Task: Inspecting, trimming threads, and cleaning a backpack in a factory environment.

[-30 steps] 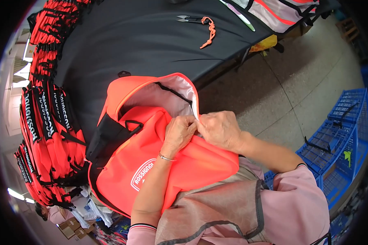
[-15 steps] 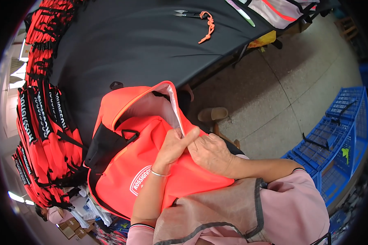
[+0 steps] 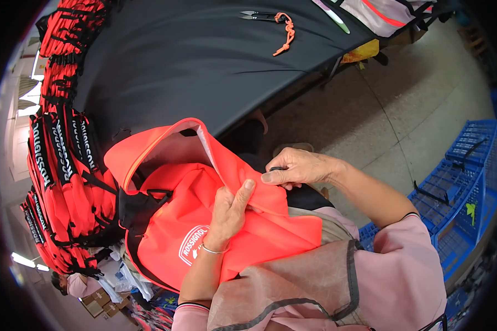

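A bright red-orange backpack (image 3: pixel 174 231) with a pale lining and black side parts lies across my lap, its top gaping open along a zip. My left hand (image 3: pixel 230 212) is closed on the backpack's fabric near the opening, thumb up, with a thin bracelet on the wrist. Just right of it, my right hand (image 3: pixel 301 166) pinches at the bag's far right edge. A small black piece shows at its fingers, too little to tell what it is. Its other fingertips are curled out of sight.
Thread snips (image 3: pixel 262 16) with an orange cord and a white-green pen-like item (image 3: pixel 331 15) lie on the black-covered table (image 3: pixel 188 66). Stacked red and black backpacks (image 3: pixel 66 182) rise at left. Blue plastic crates (image 3: pixel 447 187) stand on the floor at right. Another person (image 3: pixel 80 286) shows at lower left.
My right hand has moved up and right, away from my left hand, to the bag's edge. The bag's open top has shifted left, and my left hand has lowered slightly while gripping the fabric.
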Available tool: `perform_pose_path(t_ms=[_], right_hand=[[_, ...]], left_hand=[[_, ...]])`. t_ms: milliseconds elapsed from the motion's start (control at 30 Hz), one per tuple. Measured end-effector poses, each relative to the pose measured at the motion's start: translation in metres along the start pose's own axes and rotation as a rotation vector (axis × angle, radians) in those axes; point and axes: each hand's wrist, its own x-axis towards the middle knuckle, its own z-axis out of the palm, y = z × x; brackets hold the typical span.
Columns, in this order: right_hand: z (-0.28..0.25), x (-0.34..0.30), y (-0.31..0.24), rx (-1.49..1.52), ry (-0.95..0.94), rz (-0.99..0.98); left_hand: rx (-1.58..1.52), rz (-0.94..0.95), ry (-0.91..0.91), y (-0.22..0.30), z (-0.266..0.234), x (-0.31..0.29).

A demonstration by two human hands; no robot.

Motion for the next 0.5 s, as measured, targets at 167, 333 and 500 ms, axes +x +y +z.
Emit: perform_pose_path(t_ms=[167, 333, 500], right_hand=[[0.021, -0.013, -0.018, -0.099, 0.190, -0.194], [0.035, -0.018, -0.035, -0.155, 0.215, -0.268], [0.024, -0.006, -0.080, -0.559, 0.213, -0.429]], left_hand=[[0.102, 0.075, 0.058, -0.005, -0.009, -0.004], [-0.029, 0.214, 0.147, -0.015, -0.015, -0.016], [0.106, 0.185, 0.021, 0.009, -0.047, -0.022]])
